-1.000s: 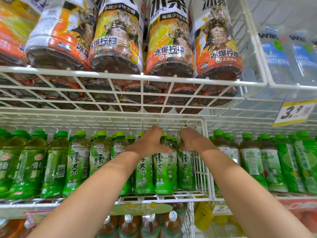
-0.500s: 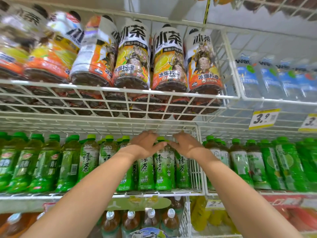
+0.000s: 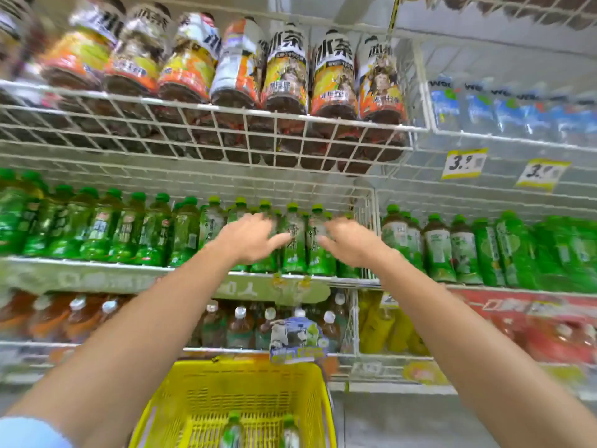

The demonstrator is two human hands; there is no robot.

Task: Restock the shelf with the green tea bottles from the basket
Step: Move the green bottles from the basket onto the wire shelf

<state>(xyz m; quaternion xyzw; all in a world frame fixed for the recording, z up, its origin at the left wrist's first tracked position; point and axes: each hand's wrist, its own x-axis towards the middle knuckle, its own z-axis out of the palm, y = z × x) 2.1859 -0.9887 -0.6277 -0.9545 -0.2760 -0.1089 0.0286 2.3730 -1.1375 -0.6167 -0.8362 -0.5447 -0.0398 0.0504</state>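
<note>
A wire rack (image 3: 226,137) loaded with orange-labelled iced tea bottles (image 3: 286,69) overhangs the work area at 12 o'clock. Blue-labelled water bottles (image 3: 478,108) stand at 2 o'clock above two yellow price tags (image 3: 463,163). A white wire divider (image 3: 368,234) closes the bay just at 3 o'clock of the right hand (image 3: 352,242). Below the shelf (image 3: 97,263), brown tea bottles (image 3: 240,328) with white caps fill the next level. The green tea bottles (image 3: 292,240) stand upright in rows along the shelf; each has a green cap, a pale label with dark characters and a green lower body. Two more bottles (image 3: 232,431) of this kind, seen cap-first, stand in the yellow slotted basket (image 3: 193,399) at 6 o'clock. Both forearms reach up to the shelf row. The left hand (image 3: 248,237) and the right hand are spread, with the fingers (image 3: 277,242) straight and released, grasping nothing. Two front-row bottles stand between the hands, at 3 o'clock of the left hand and 9 o'clock of the right. Motion blur hides whether the fingertips touch them.
</note>
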